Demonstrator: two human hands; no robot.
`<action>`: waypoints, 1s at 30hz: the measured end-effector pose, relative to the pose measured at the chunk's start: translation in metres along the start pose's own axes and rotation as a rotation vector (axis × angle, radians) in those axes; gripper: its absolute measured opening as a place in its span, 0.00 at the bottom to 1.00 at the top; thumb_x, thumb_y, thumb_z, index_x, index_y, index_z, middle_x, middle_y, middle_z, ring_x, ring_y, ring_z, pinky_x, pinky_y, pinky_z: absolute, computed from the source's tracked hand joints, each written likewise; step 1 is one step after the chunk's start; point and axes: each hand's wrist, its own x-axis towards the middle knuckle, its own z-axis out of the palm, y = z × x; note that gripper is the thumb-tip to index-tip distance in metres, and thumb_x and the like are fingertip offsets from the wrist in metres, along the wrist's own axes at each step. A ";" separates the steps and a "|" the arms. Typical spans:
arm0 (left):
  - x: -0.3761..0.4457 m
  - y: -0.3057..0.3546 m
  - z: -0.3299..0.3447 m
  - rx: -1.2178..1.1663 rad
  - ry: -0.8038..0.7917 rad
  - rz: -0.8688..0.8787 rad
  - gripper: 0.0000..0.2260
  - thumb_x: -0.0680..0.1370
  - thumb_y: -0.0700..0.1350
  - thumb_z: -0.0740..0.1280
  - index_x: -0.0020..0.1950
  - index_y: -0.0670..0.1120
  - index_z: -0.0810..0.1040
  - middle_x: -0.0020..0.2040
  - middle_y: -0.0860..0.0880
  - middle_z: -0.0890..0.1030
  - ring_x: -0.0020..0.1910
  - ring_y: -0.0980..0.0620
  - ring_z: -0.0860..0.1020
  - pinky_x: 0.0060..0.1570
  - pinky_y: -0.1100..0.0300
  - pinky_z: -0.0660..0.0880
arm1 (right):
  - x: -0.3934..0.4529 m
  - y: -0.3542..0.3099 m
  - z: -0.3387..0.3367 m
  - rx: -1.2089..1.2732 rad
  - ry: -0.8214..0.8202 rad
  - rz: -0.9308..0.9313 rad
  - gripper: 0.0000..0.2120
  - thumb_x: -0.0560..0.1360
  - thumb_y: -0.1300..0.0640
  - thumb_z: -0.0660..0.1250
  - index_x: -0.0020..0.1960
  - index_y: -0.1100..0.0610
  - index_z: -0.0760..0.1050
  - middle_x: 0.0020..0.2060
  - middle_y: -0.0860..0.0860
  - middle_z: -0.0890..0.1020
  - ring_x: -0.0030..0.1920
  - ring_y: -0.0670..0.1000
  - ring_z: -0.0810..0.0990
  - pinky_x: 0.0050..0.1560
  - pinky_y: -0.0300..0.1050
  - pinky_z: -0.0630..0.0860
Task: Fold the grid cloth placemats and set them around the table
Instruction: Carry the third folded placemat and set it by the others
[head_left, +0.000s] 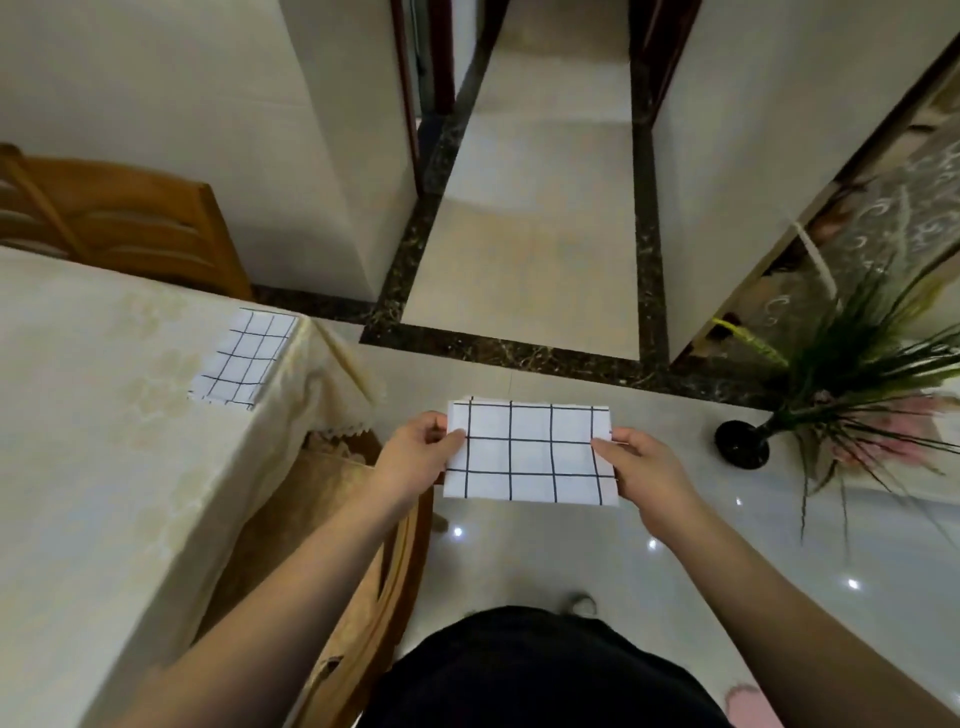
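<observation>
A: Folded grid placemat (530, 452), held flat in mid-air over the tiled floor (519, 260), well right of the counter (104, 441). Who has it?

B: Both hands. The left hand (415, 457) pinches the left short edge, thumb on top; the right hand (644, 473) pinches the right edge the same way. Each grip is pressed together on the cloth, not spread.

A: And the risk?

B: The layers. Along the top edge the fold looks slightly stepped, so the plies may not be aligned. With only the two ends pinched, the middle hangs unsupported; if one hand lets go on the way over, I would expect the fold to drop open.

A: Where should it go?

B: One placed placemat (244, 358) already lies at the counter's far corner, close to the overhanging tablecloth (332, 374). Setting this one equally near an edge could let it slide off the drape.

A: Anything in the path?

B: A wooden chair (374, 571) stands between the person and the counter, and a potted plant (852, 374) sits to the right. Catching the chair could snag the cloth.
</observation>
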 end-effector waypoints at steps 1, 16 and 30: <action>0.006 0.001 0.000 -0.008 0.024 -0.015 0.05 0.79 0.46 0.67 0.47 0.47 0.80 0.43 0.46 0.85 0.42 0.47 0.84 0.48 0.51 0.81 | 0.011 -0.005 0.001 -0.009 -0.022 0.005 0.04 0.77 0.56 0.69 0.51 0.55 0.78 0.47 0.55 0.84 0.47 0.55 0.84 0.51 0.53 0.81; 0.105 0.054 0.020 -0.103 0.377 -0.259 0.05 0.79 0.49 0.66 0.50 0.50 0.79 0.45 0.49 0.84 0.46 0.50 0.83 0.50 0.51 0.80 | 0.190 -0.101 0.015 -0.135 -0.382 0.013 0.05 0.76 0.57 0.69 0.52 0.52 0.79 0.49 0.55 0.84 0.49 0.54 0.84 0.49 0.49 0.81; 0.116 0.031 -0.023 -0.221 0.727 -0.395 0.07 0.79 0.50 0.65 0.49 0.48 0.79 0.45 0.48 0.83 0.46 0.49 0.81 0.50 0.49 0.79 | 0.247 -0.157 0.127 -0.347 -0.733 0.033 0.07 0.80 0.62 0.62 0.48 0.52 0.76 0.44 0.54 0.83 0.45 0.52 0.82 0.47 0.47 0.80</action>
